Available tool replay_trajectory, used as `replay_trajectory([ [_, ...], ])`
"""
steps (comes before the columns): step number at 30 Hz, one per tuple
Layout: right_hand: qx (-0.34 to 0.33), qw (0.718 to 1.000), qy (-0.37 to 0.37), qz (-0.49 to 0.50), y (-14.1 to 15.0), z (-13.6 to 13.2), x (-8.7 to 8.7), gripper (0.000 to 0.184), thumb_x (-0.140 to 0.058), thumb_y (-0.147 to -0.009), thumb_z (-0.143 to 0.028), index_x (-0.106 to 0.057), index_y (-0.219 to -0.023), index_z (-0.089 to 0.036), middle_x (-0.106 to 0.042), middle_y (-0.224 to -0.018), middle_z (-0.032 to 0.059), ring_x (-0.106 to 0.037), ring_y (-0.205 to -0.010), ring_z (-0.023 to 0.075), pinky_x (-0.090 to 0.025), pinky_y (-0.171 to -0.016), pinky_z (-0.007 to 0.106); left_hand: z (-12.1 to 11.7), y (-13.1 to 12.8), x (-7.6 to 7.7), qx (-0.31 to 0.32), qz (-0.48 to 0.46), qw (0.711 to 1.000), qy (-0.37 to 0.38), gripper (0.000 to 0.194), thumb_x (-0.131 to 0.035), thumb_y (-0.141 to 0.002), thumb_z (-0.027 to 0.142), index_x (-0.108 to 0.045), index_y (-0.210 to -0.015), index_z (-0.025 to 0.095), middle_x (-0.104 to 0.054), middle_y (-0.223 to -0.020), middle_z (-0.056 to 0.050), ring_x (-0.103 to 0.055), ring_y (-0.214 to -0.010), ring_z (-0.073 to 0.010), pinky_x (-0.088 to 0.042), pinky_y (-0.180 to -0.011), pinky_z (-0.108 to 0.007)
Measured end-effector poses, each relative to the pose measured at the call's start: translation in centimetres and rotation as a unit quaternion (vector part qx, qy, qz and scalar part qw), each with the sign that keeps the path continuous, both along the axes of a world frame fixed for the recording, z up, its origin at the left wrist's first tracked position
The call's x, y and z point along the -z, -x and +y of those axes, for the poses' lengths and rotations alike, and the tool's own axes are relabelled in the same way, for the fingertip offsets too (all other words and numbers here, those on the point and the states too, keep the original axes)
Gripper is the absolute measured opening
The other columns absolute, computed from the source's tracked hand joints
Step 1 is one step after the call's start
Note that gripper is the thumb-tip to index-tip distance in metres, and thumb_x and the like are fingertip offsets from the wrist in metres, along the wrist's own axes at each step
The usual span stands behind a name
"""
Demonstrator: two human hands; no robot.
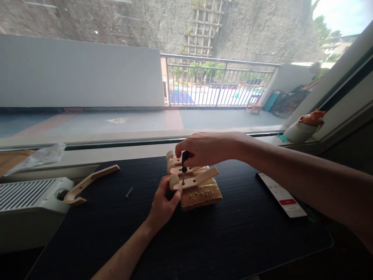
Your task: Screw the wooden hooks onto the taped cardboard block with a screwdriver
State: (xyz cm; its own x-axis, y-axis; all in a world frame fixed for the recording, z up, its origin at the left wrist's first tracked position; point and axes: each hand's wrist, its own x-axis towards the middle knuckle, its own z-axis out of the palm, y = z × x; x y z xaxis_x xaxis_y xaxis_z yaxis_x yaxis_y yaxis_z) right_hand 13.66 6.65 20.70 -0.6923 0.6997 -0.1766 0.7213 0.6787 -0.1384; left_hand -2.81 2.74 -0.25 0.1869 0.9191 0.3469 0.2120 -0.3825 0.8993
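Observation:
My right hand (198,149) is closed round the black handle of a screwdriver (184,160), which stands upright. Its tip meets a hole near the curled end of the nearest wooden hook (190,182). That hook lies across a brown, tape-wrapped block (201,197) whose near part is pitted with small holes. From the left, my left hand (164,200) grips the curled end of the same hook, fingers behind and thumb in front. More wooden hooks (175,169) lie behind it on the block, partly covered by my right hand.
A loose wooden hook (87,182) lies at the table's left edge, with small screws (129,192) nearer the middle. On the right of the dark table (233,241) rests a phone (282,194). A bottle (304,126) leans on the sill; a white radiator (35,194) stands left.

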Motion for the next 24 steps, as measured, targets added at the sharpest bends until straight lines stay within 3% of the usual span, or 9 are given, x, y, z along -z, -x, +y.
replay_trajectory([
  [5,-0.018,1.000,0.016,0.012,0.12,0.09,-0.33,0.027,-0.046,-0.081,-0.026,-0.068,-0.094,-0.020,-0.066,-0.086,0.0047,-0.047,-0.062,0.0090,-0.031,-0.055,0.024,0.15,0.00,0.20,-0.002,-0.001,1.000,0.000,0.027,-0.056,-0.078,0.021,-0.053,-0.106,0.022,-0.055,-0.107,-0.003,-0.053,-0.104,-0.0182,-0.039,-0.096,-0.031],
  [14,-0.013,0.999,-0.026,0.015,0.20,0.36,0.43,0.032,-0.043,-0.083,-0.034,-0.068,-0.090,-0.016,-0.064,-0.073,0.0038,-0.043,-0.055,0.0083,-0.030,-0.053,0.024,0.05,0.04,0.16,0.005,-0.001,1.000,-0.001,0.027,-0.055,-0.079,0.021,-0.051,-0.106,0.022,-0.054,-0.108,-0.004,-0.052,-0.104,-0.0179,-0.038,-0.097,-0.032],
  [20,-0.012,0.999,0.004,0.030,-0.02,-0.06,-0.38,0.027,-0.048,-0.080,-0.029,-0.069,-0.094,-0.021,-0.066,-0.085,0.0041,-0.046,-0.060,0.0081,-0.030,-0.054,0.023,0.03,0.03,0.10,-0.001,-0.002,1.000,-0.002,0.027,-0.056,-0.078,0.022,-0.053,-0.105,0.022,-0.056,-0.107,-0.003,-0.053,-0.104,-0.0182,-0.038,-0.096,-0.032],
  [24,-0.030,0.999,0.010,0.037,-0.03,0.08,-0.02,0.026,-0.046,-0.081,-0.027,-0.069,-0.087,-0.018,-0.065,-0.076,0.0020,-0.041,-0.055,0.0056,-0.029,-0.053,0.022,0.15,0.00,0.29,-0.002,-0.004,1.000,0.004,0.028,-0.056,-0.078,0.022,-0.053,-0.105,0.022,-0.056,-0.108,-0.004,-0.054,-0.105,-0.0186,-0.039,-0.095,-0.031],
])
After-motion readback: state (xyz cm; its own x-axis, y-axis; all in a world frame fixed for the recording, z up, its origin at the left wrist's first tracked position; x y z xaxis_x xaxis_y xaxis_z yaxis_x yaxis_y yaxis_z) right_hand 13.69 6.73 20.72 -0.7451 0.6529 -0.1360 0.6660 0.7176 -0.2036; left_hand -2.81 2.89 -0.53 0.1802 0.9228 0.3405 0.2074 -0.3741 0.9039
